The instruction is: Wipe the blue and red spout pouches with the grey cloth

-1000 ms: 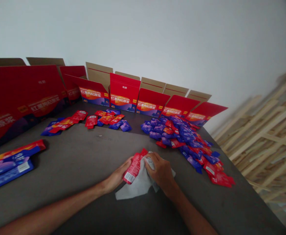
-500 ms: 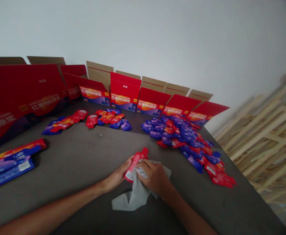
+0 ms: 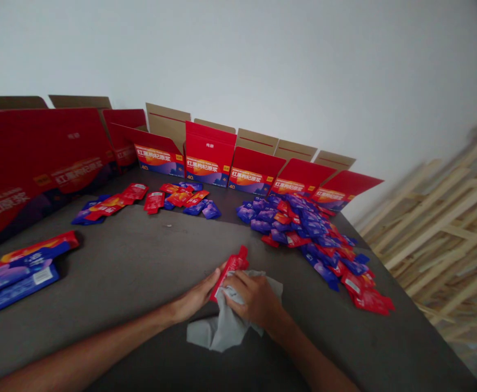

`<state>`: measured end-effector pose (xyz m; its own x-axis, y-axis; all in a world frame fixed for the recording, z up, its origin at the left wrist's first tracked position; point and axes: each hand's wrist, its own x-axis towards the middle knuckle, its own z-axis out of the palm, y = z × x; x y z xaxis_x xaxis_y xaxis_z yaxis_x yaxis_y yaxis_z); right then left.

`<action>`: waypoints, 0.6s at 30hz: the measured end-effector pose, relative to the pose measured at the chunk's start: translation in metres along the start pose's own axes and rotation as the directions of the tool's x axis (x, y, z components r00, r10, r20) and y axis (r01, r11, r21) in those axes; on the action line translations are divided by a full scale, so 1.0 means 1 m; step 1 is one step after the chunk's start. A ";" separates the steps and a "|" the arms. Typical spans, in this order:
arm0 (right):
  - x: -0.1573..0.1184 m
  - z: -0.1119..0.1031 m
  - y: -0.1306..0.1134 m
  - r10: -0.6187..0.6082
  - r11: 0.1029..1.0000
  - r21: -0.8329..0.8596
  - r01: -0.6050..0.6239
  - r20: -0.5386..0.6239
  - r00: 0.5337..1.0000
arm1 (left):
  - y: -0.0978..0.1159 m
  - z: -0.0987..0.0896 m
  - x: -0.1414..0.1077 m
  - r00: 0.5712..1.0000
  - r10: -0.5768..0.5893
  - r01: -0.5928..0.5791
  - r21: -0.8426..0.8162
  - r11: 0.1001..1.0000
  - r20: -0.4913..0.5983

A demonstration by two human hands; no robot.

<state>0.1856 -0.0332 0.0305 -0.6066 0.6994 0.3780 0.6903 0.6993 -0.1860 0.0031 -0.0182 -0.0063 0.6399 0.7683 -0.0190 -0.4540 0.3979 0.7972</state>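
A red spouted pouch (image 3: 235, 263) is gripped along its left side by my left hand (image 3: 200, 294), its narrow neck pointing away from me. My right hand (image 3: 254, 298) is closed on a grey cloth (image 3: 217, 333) and presses it against the face of the pouch. The cloth covers the pouch's lower part and drapes down to the table below my hands. Beyond them to the right lies a heap of purple and red pouches (image 3: 303, 220).
Open red cartons (image 3: 209, 155) line the table's back edge, with larger ones (image 3: 38, 158) at left. Smaller groups of pouches (image 3: 179, 197) lie before them. Long blue and red packs (image 3: 26, 269) rest at the left of the grey table (image 3: 140, 272). Wooden slats (image 3: 450, 234) stand at right.
My right hand has slid the cloth slightly down and left over the pouch, covering more of its lower end, where a white label showed before. The pouch stays in my left hand.
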 end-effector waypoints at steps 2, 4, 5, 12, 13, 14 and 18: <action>0.000 0.003 -0.005 -0.045 0.999 -0.017 0.046 0.043 0.998 | 0.006 0.006 -0.001 1.000 -0.017 0.017 0.019 1.000 -0.011; 0.000 0.005 -0.006 -0.013 0.999 -0.029 0.014 0.029 0.999 | 0.012 0.011 -0.003 1.000 -0.005 0.007 0.073 0.997 -0.029; 0.000 0.004 -0.005 0.026 0.999 -0.030 -0.026 0.001 1.000 | 0.015 0.012 -0.004 0.999 0.007 -0.004 0.096 0.995 -0.035; 0.001 -0.011 0.013 0.266 0.962 0.013 -0.273 -0.266 0.926 | 0.025 0.014 -0.008 0.998 -0.008 0.025 0.258 0.966 -0.069; 0.001 -0.012 0.015 0.271 0.961 0.017 -0.277 -0.276 0.922 | 0.025 0.013 -0.008 0.998 0.002 0.018 0.278 0.960 -0.069; 0.001 -0.012 0.016 0.269 0.961 0.020 -0.274 -0.277 0.922 | 0.025 0.013 -0.008 0.998 0.006 0.014 0.288 0.957 -0.068; 0.001 -0.009 0.012 0.182 0.983 0.006 -0.184 -0.186 0.966 | 0.022 0.014 -0.006 0.999 -0.025 0.030 0.182 0.983 -0.030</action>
<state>0.1970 -0.0257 0.0368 -0.3868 0.7748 0.5000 0.7875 0.5597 -0.2580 -0.0020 -0.0207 0.0201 0.6325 0.7724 -0.0572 -0.3136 0.3229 0.8929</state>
